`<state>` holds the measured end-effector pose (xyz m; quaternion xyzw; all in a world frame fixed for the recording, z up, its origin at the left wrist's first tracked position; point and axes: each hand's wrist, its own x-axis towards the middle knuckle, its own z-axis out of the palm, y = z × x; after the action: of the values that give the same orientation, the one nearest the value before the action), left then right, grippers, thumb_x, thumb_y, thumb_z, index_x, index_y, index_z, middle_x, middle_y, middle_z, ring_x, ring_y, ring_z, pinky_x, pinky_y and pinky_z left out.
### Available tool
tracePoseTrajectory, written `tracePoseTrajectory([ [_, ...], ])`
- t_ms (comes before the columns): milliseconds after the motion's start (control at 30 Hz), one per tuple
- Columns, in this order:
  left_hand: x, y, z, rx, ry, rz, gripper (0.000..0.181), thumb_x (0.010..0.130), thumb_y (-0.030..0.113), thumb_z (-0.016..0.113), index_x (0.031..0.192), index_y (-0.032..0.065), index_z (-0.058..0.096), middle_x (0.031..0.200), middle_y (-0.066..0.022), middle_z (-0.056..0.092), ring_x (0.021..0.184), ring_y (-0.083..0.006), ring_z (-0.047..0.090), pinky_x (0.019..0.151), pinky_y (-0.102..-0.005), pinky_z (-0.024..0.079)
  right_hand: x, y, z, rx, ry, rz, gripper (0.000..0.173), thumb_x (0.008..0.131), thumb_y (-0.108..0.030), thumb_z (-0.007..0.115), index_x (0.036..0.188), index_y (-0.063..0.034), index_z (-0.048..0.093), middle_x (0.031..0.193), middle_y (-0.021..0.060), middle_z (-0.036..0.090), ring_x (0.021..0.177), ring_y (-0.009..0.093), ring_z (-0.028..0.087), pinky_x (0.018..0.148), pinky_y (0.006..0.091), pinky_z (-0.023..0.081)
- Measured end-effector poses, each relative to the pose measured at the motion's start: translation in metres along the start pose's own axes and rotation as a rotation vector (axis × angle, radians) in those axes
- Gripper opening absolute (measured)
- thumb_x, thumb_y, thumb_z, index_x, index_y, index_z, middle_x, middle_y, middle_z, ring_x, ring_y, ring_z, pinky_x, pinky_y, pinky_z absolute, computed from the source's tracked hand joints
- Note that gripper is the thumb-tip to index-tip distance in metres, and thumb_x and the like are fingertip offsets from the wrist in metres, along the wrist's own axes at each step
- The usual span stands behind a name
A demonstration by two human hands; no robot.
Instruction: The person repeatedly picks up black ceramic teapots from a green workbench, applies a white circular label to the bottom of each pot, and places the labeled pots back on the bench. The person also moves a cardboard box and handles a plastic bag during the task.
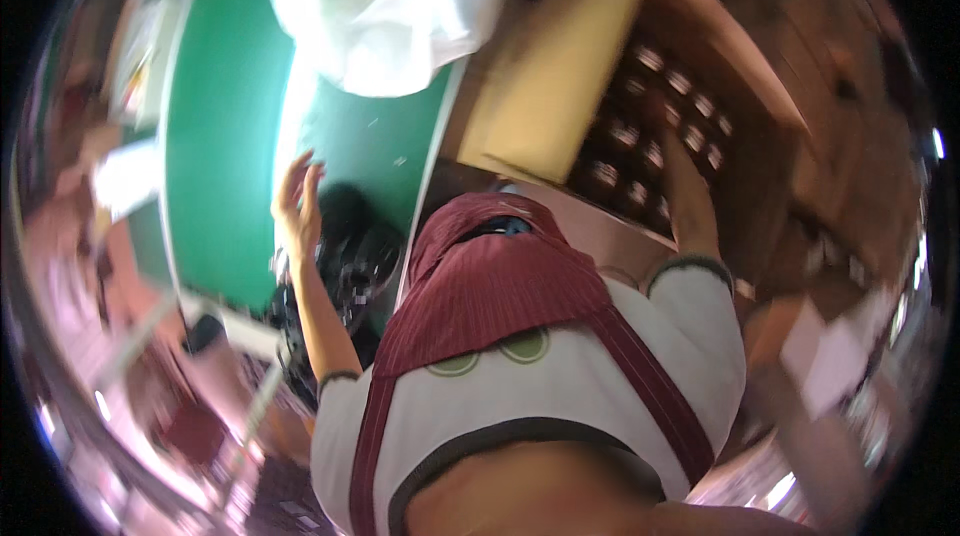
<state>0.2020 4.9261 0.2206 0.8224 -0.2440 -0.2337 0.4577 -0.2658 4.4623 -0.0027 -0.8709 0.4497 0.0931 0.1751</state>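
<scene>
My left hand is raised over the green tabletop, its fingers apart and nothing in them. Beside that forearm lies a heap of glossy black items, too blurred to name. On the other side, my right hand reaches into an open cardboard box. Several small dark items with shiny pale tops stand in rows in the box, around that hand. Blur and shadow hide its fingertips, so whether it grips one of them does not show.
A large white plastic bag covers the table's far part. One tan cardboard flap slants between table and box. At the left edge are a white sheet or packet and blurred clutter. Pale paper-like pieces lie at the right.
</scene>
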Motion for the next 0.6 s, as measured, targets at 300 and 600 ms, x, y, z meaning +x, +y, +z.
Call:
tracePoseTrajectory([
  [300, -0.074, -0.044, -0.052, -0.032, 0.434, -0.062, 0.026, 0.096, 0.019, 0.064, 0.116, 0.0037, 0.066, 0.100, -0.0084, 0.072, 0.092, -0.0152, 0.067, 0.083, -0.0298, 0.053, 0.009, 0.010, -0.005, -0.187, 0.123, 0.103, 0.068, 0.075, -0.038, 0.076, 0.124, 0.0036, 0.053, 0.117, 0.0234, 0.061, 0.108, 0.038, 0.060, 0.091, 0.0445, 0.048],
  [600, 0.113, 0.060, 0.111, -0.061, 0.057, 0.554, 0.024, 0.091, 0.011, 0.063, 0.113, 0.0049, 0.067, 0.105, -0.0161, 0.070, 0.097, -0.0268, 0.069, 0.088, -0.0370, 0.055, -0.099, -0.086, -0.175, 0.269, 0.404, 0.503, 0.081, 0.071, -0.045, 0.084, 0.128, 0.0023, 0.050, 0.116, 0.0195, 0.060, 0.109, 0.028, 0.060, 0.092, 0.0405, 0.050],
])
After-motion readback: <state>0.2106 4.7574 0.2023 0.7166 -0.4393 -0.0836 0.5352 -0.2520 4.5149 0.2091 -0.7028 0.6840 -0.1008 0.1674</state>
